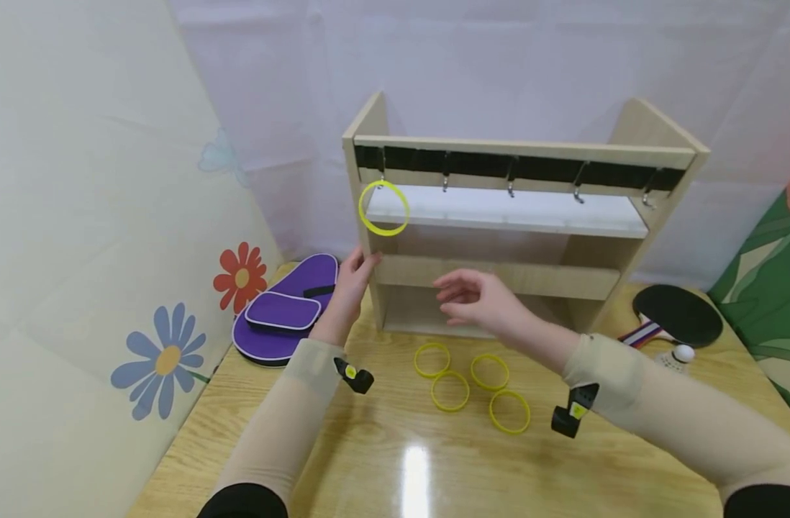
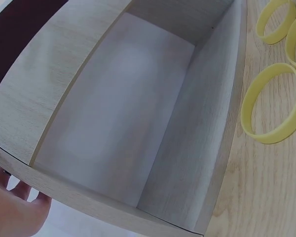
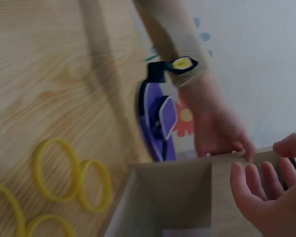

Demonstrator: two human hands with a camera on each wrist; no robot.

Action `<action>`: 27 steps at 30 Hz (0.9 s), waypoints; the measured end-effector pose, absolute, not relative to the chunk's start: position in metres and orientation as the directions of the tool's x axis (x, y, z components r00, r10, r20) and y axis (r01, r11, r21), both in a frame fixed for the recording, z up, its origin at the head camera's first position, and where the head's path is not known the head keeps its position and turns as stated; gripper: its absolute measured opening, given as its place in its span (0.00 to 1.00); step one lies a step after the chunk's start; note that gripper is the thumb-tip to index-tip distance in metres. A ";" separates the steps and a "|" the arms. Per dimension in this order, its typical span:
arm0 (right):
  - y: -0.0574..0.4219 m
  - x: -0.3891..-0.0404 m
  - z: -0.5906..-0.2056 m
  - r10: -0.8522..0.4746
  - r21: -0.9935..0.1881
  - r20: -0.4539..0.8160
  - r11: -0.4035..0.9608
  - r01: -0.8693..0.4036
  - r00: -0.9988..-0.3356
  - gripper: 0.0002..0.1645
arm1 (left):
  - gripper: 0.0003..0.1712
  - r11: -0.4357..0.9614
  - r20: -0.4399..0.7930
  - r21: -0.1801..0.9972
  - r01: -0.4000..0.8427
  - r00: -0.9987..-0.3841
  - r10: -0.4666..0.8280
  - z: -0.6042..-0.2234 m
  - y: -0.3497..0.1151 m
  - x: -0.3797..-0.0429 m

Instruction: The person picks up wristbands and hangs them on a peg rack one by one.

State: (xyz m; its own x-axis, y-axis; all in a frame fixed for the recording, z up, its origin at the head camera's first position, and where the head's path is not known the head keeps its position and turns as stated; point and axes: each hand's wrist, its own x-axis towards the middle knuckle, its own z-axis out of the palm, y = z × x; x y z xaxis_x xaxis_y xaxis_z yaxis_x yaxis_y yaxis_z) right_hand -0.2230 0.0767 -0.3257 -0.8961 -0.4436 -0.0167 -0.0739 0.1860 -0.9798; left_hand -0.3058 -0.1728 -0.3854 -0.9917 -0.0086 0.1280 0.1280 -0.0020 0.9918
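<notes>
My left hand (image 1: 351, 288) grips the left side panel of a light wooden shelf unit (image 1: 498, 275), thumb at its front edge. In the left wrist view, the fingers (image 2: 20, 190) lie along that panel's outer face. A yellow ring (image 1: 385, 232) hangs from the leftmost metal hook on the black strip. In front of the lower board hovers my right hand (image 1: 475, 298), fingers loosely bent and nothing held. The right wrist view shows its fingers (image 3: 244, 190) apart from the thumb. Several more yellow rings (image 1: 450, 409) lie on the table before the unit.
Other metal hooks (image 1: 511, 188) line the black strip (image 1: 479, 163). A purple paddle case (image 1: 281, 311) lies left of the unit. At right are a black table tennis paddle (image 1: 680, 314) and a shuttlecock (image 1: 677, 357). Curtains hang behind the wooden table (image 1: 343, 460).
</notes>
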 end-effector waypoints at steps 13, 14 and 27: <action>0.132 -0.205 -0.377 -0.480 -0.941 -0.089 0.328 -0.085 -0.873 0.23 | 0.29 0.015 0.131 0.991 0.131 -0.991 -0.023 -0.386 -0.172 -0.305; 0.136 -0.204 -0.381 -0.479 -0.940 -0.088 0.331 -0.086 -0.873 0.23 | 0.28 0.012 0.132 0.991 0.132 -0.991 -0.022 -0.387 -0.172 -0.305; 0.165 -0.195 -0.425 -0.456 -0.917 -0.119 0.391 -0.078 -0.882 0.24 | 0.28 0.015 0.125 0.992 0.125 -0.992 -0.020 -0.386 -0.172 -0.305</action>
